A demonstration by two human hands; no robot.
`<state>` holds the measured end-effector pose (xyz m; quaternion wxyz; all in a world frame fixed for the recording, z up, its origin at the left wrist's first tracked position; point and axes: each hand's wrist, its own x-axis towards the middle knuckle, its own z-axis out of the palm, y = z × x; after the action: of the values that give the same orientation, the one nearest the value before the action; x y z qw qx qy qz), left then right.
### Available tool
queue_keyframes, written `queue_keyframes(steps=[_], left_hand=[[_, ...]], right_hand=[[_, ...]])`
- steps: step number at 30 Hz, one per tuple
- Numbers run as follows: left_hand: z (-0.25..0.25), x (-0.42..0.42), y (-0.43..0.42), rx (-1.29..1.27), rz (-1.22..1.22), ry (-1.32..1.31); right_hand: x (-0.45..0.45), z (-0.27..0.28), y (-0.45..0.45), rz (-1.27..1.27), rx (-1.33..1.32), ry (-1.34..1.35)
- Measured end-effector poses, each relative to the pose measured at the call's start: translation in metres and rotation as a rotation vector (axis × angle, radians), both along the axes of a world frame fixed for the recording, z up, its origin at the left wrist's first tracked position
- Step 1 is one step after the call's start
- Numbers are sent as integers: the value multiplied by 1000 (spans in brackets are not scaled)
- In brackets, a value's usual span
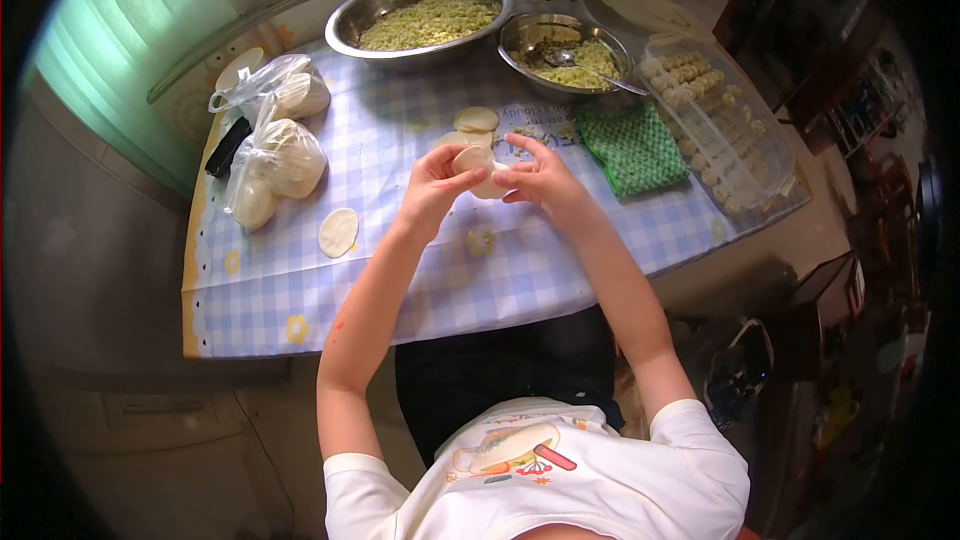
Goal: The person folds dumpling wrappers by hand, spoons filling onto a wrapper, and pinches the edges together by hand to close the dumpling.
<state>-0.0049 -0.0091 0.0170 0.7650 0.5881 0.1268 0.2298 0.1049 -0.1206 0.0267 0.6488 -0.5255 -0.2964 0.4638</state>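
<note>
Above the middle of the table, my left hand (437, 185) pinches a thin round dumpling wrapper (473, 159) between thumb and fingers. My right hand (541, 181) grips the pale dough at its right side, thumb and lower fingers together and the index finger raised. Part of the dough hangs below the fingertips; whether it is one wrapper or two I cannot tell. Just beyond my hands lie more flat wrappers (476, 119), partly hidden. A single dough round (338, 232) rests on the checked cloth, left of my left forearm.
At the back stand a large steel bowl (338, 32) of chopped green filling and a smaller steel bowl (508, 52) with filling and a spoon (562, 58). Bagged dough (291, 160) sits left. A green cloth (635, 150) and a plastic box (762, 175) of dumplings lie right.
</note>
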Motion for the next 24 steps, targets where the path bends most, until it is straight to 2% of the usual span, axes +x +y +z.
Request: queue_keyframes(steps=[3, 6, 9, 12, 15, 18, 24], left_hand=[[4, -2, -4, 123, -84, 13], [7, -3, -5, 96, -120, 34], [8, -5, -2, 132, -98, 117], [7, -5, 1, 130, -104, 209], [6, -4, 3, 106, -81, 280], [-1, 0, 3, 104, -29, 48], [6, -1, -1, 159, 27, -37]], right_hand=[[3, 0, 2, 8, 25, 155], [7, -6, 4, 33, 31, 160], [5, -7, 3, -15, 39, 79], [5, -11, 5, -59, 104, -161], [2, -5, 4, -182, 150, -237], [3, -5, 3, -187, 135, -274], [0, 0, 3, -104, 219, -198]])
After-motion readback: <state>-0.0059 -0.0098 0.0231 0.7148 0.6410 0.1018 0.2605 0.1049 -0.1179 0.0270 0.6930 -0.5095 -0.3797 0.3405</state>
